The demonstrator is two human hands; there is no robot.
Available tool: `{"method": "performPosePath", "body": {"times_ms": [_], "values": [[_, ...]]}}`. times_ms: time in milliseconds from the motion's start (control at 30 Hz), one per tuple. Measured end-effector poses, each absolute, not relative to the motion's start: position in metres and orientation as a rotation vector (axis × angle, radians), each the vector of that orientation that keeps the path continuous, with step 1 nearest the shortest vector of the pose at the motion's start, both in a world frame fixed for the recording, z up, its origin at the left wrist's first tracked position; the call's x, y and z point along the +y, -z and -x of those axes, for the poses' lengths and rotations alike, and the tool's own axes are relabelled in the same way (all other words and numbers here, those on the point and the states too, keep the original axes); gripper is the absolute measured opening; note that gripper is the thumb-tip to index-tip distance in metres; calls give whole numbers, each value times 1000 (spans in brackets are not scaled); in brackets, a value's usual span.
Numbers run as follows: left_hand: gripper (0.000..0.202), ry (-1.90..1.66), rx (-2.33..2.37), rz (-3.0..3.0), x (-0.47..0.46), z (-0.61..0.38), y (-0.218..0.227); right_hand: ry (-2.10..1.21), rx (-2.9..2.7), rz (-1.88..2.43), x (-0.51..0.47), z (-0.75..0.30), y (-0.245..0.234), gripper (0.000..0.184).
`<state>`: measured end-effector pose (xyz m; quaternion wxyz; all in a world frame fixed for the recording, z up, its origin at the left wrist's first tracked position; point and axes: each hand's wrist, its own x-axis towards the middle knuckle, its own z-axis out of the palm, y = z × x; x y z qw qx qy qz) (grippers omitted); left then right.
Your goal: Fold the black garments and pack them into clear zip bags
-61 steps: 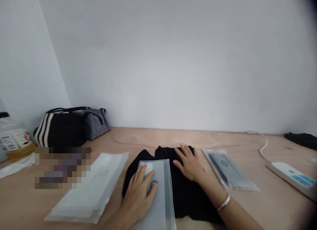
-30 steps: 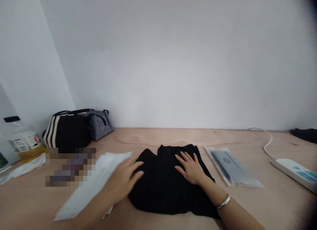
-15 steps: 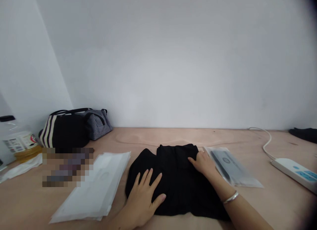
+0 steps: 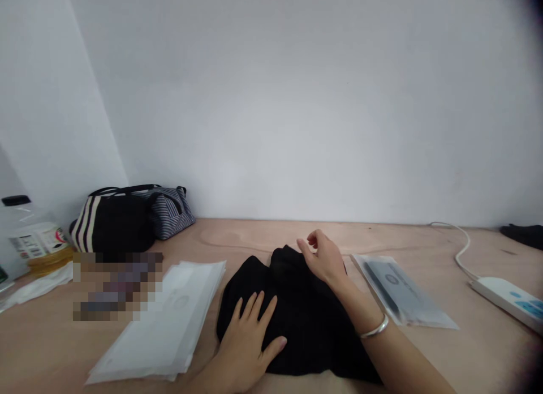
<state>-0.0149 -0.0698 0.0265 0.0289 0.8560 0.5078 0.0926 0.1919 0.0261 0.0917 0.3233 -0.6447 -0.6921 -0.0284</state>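
A black cloth garment [image 4: 314,332] lies on the table in front of me, its far part folded and bunched. My left hand [image 4: 250,337] rests flat on its left side, fingers spread. My right hand [image 4: 324,258] is over the far edge of the garment, beside the bunched fold. Its fingers are loosely curled and apart from the thumb, and no cloth shows between them. A silver bracelet [image 4: 375,327] is on my right wrist. To the right of the garment lies a frosted plastic bag [image 4: 405,292] with dark print; a stack of similar whitish bags [image 4: 165,320] lies to the left.
At the left stand a bottle of yellow liquid [image 4: 46,249], a black bag with white stripes [image 4: 121,224] and a striped bag [image 4: 173,215]. A blurred-out item [image 4: 119,286] lies before them. A white power strip [image 4: 509,298] with a cable is at the right; a wall rises behind.
My right hand has moved left and up from the garment's far right corner. The cloth there has folded over leftward and bunched. My left hand stays on the garment.
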Motion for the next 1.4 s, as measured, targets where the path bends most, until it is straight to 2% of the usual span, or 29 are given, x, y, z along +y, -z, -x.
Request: {"method": "performPosePath", "body": {"times_ms": [100, 333, 433, 600, 667, 767, 833, 967, 1067, 1167, 1233, 1333, 1400], "values": [[60, -274, 1562, -2625, -70, 14, -28, 99, -1954, 1720, 27, -211, -74, 42], [60, -271, 1562, -2604, -71, 16, -28, -114, -2411, 1707, 25, -258, -14, 53], [60, -276, 1580, -2613, -72, 12, -36, -145, -2406, 1684, 27, -261, -10, 54], [50, -411, 1447, -2795, -50, -28, -51, -191, -2317, 1608, 28, -263, -18, 42], [53, -394, 1462, -2799, -35, -49, -50, -181, -2325, 1588, 28, -263, -21, 46], [66, -332, 1623, -2712, -19, -66, -45, -154, -2353, 1566, 28, -262, -21, 61], [71, -330, 1799, -2667, -16, -60, -49, -123, -2366, 1573, 30, -261, -21, 64], [68, -92, 2293, -2498, -22, -20, -71, -52, -2379, 1621, 29, -261, -26, 61], [56, 95, 2531, -2398, -19, 1, -85, 13, -2370, 1668, 26, -258, -35, 49], [55, -119, 2394, -2517, -5, -2, -79, 109, -2408, 1655, 22, -252, -37, 40], [59, -200, 2172, -2490, 6, -10, -65, 92, -2462, 1688, 22, -250, -30, 45], [68, -105, 2038, -2300, 19, -13, -42, -64, -2479, 1799, 23, -252, -18, 55], [73, -51, 2021, -2230, 26, -8, -34, -97, -2448, 1825, 25, -256, -14, 55]]}}
